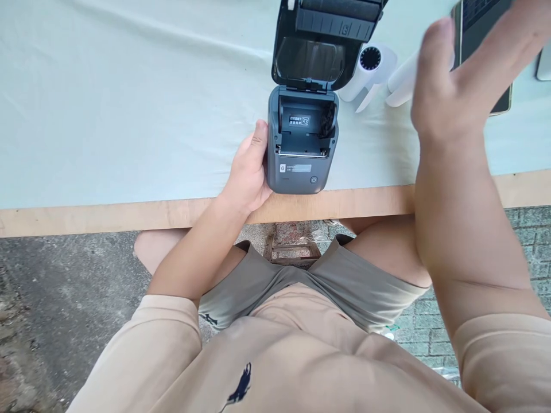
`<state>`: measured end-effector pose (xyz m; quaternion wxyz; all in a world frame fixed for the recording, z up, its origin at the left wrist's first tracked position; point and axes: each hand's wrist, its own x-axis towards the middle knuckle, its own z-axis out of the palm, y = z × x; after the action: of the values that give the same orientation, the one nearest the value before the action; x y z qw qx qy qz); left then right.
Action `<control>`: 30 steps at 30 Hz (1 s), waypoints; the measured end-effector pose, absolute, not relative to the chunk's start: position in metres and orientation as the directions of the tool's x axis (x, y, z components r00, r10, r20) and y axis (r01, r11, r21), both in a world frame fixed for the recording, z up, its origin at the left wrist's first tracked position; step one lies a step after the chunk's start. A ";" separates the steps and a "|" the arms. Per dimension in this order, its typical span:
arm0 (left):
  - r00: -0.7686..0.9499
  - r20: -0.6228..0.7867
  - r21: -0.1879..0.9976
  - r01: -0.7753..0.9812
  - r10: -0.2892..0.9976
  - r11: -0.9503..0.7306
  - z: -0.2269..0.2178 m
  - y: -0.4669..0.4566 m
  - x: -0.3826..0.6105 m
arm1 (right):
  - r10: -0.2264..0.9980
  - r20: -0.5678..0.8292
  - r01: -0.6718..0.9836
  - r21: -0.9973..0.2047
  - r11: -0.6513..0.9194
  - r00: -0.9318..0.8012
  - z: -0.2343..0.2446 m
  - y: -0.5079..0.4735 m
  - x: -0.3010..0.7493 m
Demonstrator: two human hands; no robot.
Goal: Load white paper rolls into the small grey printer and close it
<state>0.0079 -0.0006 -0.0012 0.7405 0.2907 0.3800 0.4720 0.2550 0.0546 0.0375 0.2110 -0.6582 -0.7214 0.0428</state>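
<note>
A small grey label printer [301,143] stands at the table's front edge with its lid [321,46] swung up and its paper bay bare. My left hand [249,172] grips the printer's left side, thumb along its edge. My right hand [465,74] is raised above the table to the right of the printer, fingers stretched out and apart, holding nothing. Two white paper rolls [370,66] lie just right of the lid, below and behind my right hand.
A pale cloth [129,103] covers the table, with a bare wooden strip [86,215] along the front edge. A phone [482,34] lies at the far right, partly hidden by my right hand. A small object [543,63] sits at the right border.
</note>
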 end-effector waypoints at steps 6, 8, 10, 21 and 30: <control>0.282 -0.290 0.784 -0.479 0.915 0.396 -0.002 -0.001 0.007 | 0.949 0.298 0.969 -0.183 0.163 -0.104 0.036 0.041 0.227; 0.267 -0.285 0.790 -0.478 0.921 0.383 -0.003 -0.001 0.007 | 0.921 0.368 0.978 -0.107 0.177 -0.127 0.032 0.044 0.226; 0.254 -0.283 0.794 -0.478 0.925 0.374 -0.004 -0.001 0.007 | 0.891 0.429 0.981 -0.050 0.186 -0.147 0.028 0.050 0.228; 0.257 -0.278 0.796 -0.477 0.925 0.372 0.000 -0.001 0.008 | 0.853 0.480 0.966 -0.036 0.254 -0.207 0.030 0.055 0.231; 0.231 -0.335 0.780 -0.476 0.914 0.406 0.001 -0.002 0.009 | 0.927 0.124 0.935 0.011 0.354 -0.353 0.054 0.056 0.205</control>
<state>0.0087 -0.0019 0.0012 0.7359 0.2722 0.4019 0.4720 0.2052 0.0563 0.0542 0.0480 -0.5668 -0.8215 -0.0399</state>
